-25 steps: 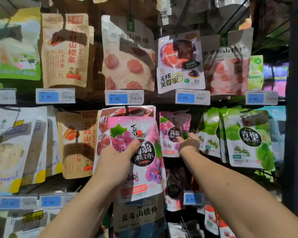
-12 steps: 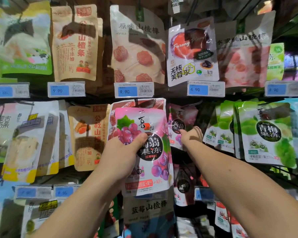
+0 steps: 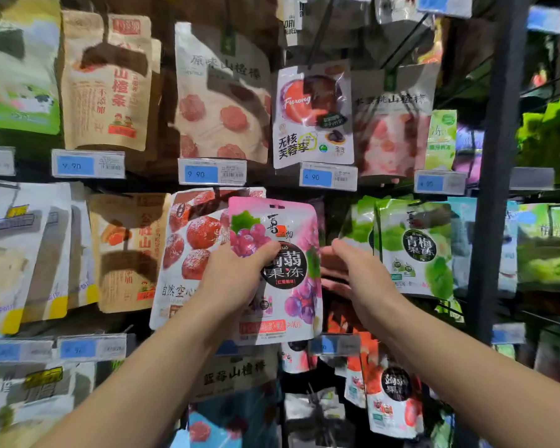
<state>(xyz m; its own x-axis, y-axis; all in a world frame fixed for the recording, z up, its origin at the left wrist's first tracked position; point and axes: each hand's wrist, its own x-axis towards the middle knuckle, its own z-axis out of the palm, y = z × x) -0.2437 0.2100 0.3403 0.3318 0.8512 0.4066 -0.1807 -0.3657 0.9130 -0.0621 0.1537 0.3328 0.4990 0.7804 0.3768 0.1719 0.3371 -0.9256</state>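
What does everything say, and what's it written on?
"蒟蒻果冻": pink grape pouch in the left hand.
"青梅果冻": green pouch.
"Furong", "无核芙蓉李": plum pack.
"原味山楂棒": white pack.
"山楂条": brown pack.
"9 90": tag below the white pack.
"4 90": tag below the plum pack.
Other tags, small print: too blurred.
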